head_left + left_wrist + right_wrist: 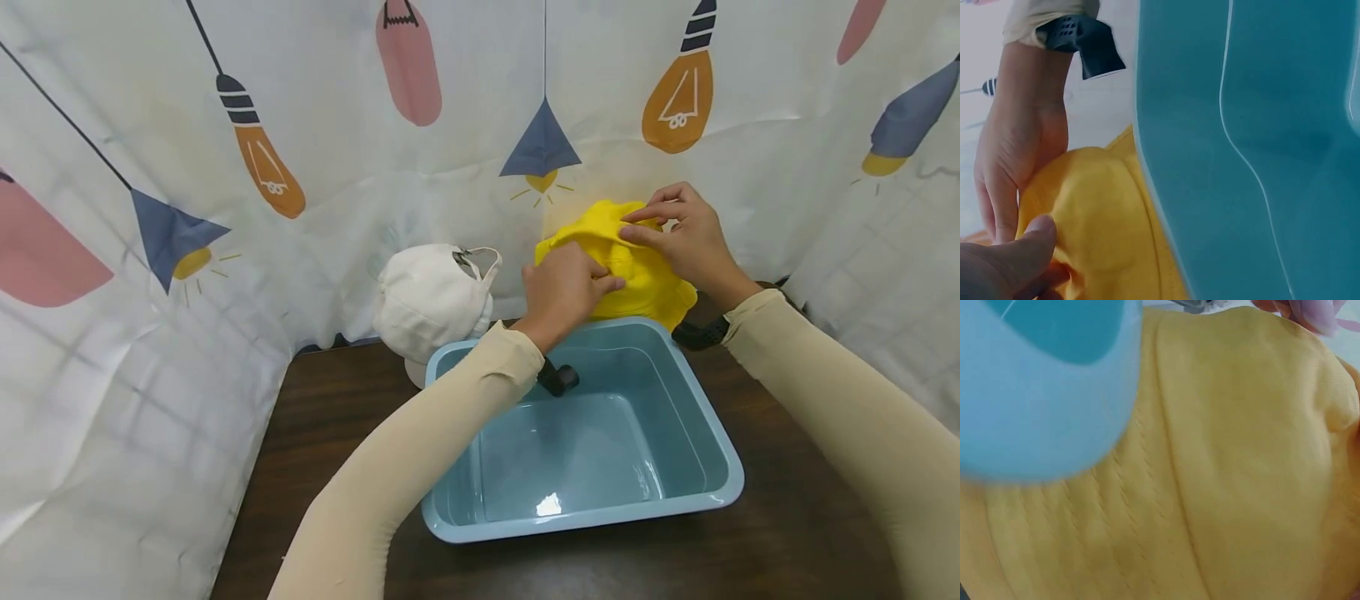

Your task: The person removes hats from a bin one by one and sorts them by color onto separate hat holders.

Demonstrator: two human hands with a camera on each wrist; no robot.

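Observation:
A yellow cap (pixel 651 287) with stitched rows along its brim lies behind the basin, against the patterned curtain. My left hand (pixel 561 287) grips its left side, the thumb (pixel 1040 232) lying along the crown and the other fingers curled at the fabric. At the upper right of the crown, my right hand (pixel 693 237) pinches the cloth between thumb and fingers. The crown (pixel 1247 425) is creased and partly caved in between both hands. In the right wrist view the brim runs behind the basin's corner.
A light blue basin (pixel 600 518) stands on the dark wooden table (pixel 337 417), directly in front of the yellow cap. Left of it, a white cap (pixel 431 300) with an adjusting strap leans by the basin's back corner. The curtain (pixel 465 192) closes off the back and sides.

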